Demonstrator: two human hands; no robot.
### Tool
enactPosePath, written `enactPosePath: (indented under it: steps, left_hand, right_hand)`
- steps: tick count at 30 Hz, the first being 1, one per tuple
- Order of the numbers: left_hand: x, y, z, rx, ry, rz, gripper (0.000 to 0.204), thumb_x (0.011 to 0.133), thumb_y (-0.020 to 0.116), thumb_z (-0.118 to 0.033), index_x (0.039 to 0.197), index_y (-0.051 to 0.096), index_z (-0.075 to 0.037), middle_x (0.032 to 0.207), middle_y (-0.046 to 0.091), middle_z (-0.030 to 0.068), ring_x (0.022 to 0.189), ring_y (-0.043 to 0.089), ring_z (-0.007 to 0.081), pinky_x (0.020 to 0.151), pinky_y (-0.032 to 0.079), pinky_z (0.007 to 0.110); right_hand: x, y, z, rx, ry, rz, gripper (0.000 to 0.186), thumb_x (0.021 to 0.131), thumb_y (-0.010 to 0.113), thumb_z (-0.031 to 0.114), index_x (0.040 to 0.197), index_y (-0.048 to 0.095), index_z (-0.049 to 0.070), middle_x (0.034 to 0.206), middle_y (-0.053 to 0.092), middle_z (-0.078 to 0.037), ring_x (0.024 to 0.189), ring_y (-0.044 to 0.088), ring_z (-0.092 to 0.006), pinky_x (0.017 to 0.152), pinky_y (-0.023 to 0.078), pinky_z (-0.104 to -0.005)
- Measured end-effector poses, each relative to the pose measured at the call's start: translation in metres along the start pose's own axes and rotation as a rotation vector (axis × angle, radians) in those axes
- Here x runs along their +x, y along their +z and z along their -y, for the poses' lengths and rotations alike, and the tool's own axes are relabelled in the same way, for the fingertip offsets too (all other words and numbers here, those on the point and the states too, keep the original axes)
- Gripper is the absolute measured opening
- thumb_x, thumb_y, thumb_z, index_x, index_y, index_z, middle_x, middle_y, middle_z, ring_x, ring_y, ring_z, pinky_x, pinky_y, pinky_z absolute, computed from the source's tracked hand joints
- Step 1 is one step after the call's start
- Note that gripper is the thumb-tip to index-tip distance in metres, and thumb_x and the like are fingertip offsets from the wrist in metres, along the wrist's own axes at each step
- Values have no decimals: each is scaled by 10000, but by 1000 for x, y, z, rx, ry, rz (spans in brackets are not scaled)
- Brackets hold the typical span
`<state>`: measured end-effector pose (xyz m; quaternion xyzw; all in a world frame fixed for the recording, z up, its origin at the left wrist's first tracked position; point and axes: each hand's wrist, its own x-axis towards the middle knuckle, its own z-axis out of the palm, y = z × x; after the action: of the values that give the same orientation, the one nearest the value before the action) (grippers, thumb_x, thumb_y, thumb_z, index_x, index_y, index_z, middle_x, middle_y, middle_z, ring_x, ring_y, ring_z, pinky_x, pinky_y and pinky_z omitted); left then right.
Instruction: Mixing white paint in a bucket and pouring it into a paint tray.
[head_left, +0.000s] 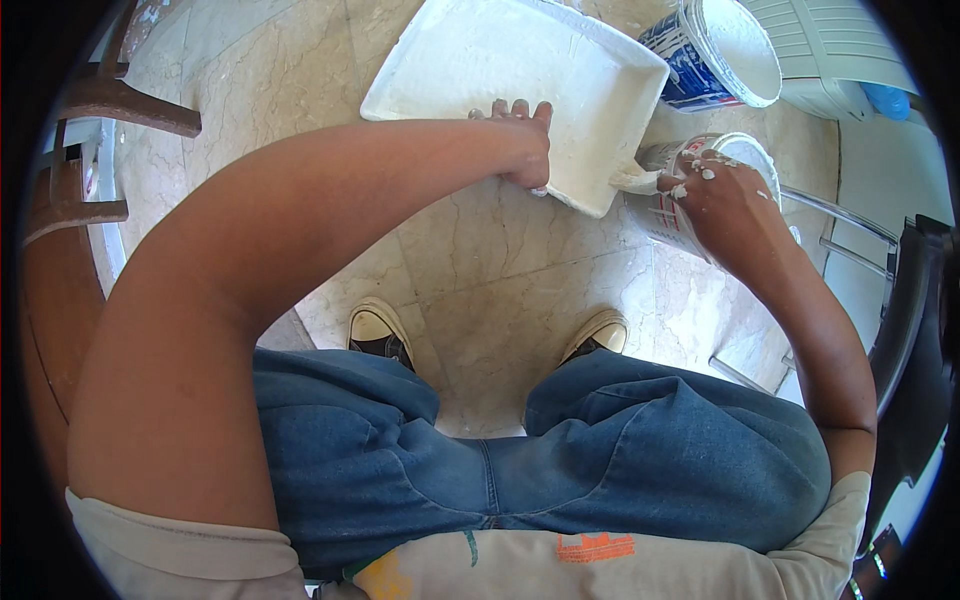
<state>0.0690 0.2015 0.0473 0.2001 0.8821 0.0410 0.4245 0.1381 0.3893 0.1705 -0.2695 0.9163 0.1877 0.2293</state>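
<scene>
A white paint tray (510,60) lies on the floor ahead of me, its inside coated with white paint. My left hand (522,140) grips its near rim, with the fingers over the inside and paint on the fingertips. My right hand (728,195), spattered with white paint, is closed around a paint-coated tool (632,178). The tool's pale end is at the tray's near right corner; its kind is hidden by paint and my fingers. Under that hand stands a paint bucket (665,215) with a white rim, partly covered by my hand and wrist.
A second bucket, blue and white (690,60), stands tilted in view behind the first. Brown wooden furniture (140,105) is at the left. A black chair (915,330) with metal legs stands at the right, and a pale plastic item (850,40) at the far right. My shoes (380,325) rest on marble tiles.
</scene>
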Motion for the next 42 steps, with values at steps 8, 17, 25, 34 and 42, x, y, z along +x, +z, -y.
enactPosePath:
  steps: [8,17,25,34,42]
  left_hand:
    - [-2,2,-1,36,-8,-38,1014,727,762,-411,1430,125,-52,1426,298,190,1336,277,407,1024,316,577]
    - [-4,1,-1,-1,-16,-25,1011,734,757,-396,1431,121,-35,1418,297,197,1323,287,412,1017,318,580]
    - [-3,1,-2,26,-12,-21,1001,729,760,-411,1415,137,-31,1401,310,204,1308,302,416,999,338,582]
    - [-5,2,0,21,-18,-24,996,731,758,-420,1413,142,-37,1419,298,195,1330,279,415,1011,326,580]
    - [0,3,1,-25,-44,-23,1017,720,770,-394,1448,118,-115,1460,274,146,1373,230,383,1055,265,583]
  right_hand:
    - [-13,-8,-29,279,98,-230,264,845,585,44,1097,660,51,1039,649,-166,892,642,-308,787,522,-380]
    - [15,21,-35,592,265,-112,389,885,524,194,1168,543,-73,1021,611,-305,983,588,-423,900,443,-447]
    - [17,17,-4,301,243,-100,315,792,517,43,1075,655,26,839,661,-207,791,660,-328,730,531,-421]
    - [26,11,-1,197,181,-14,349,763,498,-19,1068,658,36,910,673,-177,872,655,-313,766,526,-412]
    - [14,-10,-16,188,140,-33,287,808,541,23,1072,653,24,944,672,-183,919,640,-321,827,508,-396]
